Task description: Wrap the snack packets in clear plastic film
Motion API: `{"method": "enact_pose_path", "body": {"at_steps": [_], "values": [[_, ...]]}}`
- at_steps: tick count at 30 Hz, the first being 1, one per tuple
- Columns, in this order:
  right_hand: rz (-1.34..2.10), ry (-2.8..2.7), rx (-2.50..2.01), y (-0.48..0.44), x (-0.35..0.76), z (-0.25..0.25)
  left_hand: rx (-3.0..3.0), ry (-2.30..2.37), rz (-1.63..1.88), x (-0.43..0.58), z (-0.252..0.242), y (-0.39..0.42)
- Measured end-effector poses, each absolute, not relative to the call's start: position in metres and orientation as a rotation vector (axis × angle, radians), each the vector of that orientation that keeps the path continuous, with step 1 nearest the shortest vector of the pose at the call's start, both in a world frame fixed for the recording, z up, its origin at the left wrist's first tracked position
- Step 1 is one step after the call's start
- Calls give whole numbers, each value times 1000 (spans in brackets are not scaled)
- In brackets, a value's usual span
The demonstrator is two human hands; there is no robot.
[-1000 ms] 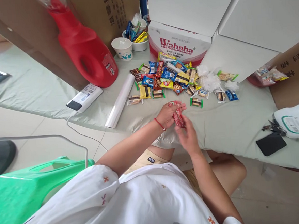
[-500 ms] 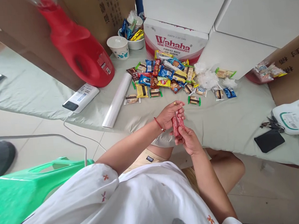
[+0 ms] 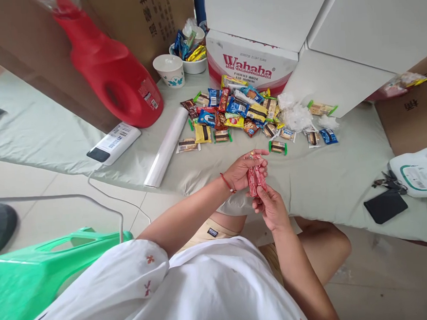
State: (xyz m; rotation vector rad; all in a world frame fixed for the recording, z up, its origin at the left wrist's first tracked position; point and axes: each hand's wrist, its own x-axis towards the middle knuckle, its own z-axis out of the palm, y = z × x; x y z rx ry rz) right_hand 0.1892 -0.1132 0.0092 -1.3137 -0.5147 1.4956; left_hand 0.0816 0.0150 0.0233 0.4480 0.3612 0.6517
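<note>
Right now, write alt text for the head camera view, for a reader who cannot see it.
A person's left hand and right hand hold crinkled red plastic packaging. Beyond it, on a pale green cloth, a pile of multicoloured wrapped snacks lies before a red-and-white cardboard Wahaha box; a large red plastic jug stands to the left.

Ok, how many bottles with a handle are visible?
2. A red bottle is at the left, near the white roll; a white bottle is at the right edge, beside the keys. Others may be hidden.

Pale tiled flr (image 3: pixel 13 179) w/ grn plastic stool (image 3: pixel 24 280).
</note>
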Motion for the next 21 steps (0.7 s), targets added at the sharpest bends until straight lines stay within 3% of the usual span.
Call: {"method": "enact_pose_path", "body": {"at_steps": [9,16,21], "values": [[1423,-449,-1331,-141,206,12,447,508,630,91,16,5],[1060,-605,-1971,-205,329,69,900,810,735,36,11,4],[869,-687,-2434,-156,462,105,932,1042,846,-28,14,3]]}}
